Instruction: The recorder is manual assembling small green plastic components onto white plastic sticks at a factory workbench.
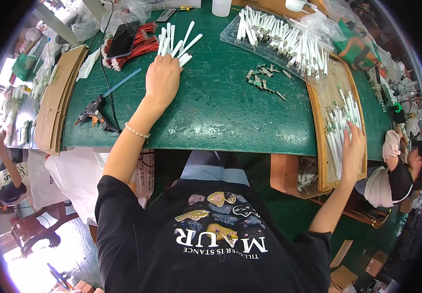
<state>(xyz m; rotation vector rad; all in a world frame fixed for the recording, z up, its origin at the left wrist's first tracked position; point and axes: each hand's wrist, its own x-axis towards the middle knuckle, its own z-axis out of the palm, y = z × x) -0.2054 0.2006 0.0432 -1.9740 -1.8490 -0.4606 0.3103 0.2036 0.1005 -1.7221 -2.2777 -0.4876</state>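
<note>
My left hand (163, 78) is at the far left of the table, its fingers curled down at the near ends of a loose bunch of white tubes (177, 43). The tubes fan out beyond my knuckles, and my fingertips are hidden. Over the wooden tray (322, 161) on the right, my right hand (353, 149) lies with fingers stretched out. It is at the side of a row of white tubes (335, 139) with small green and metal ends; nothing shows gripped in it.
Behind stands a clear tray (230, 36) heaped with white tubes (279, 34). Small circuit boards (264, 80) lie before it. To the left are a glue gun (96, 115), red wire bundles (145, 39), a phone (123, 40) and cardboard sheets (59, 102). A co-worker (391, 176) sits at right.
</note>
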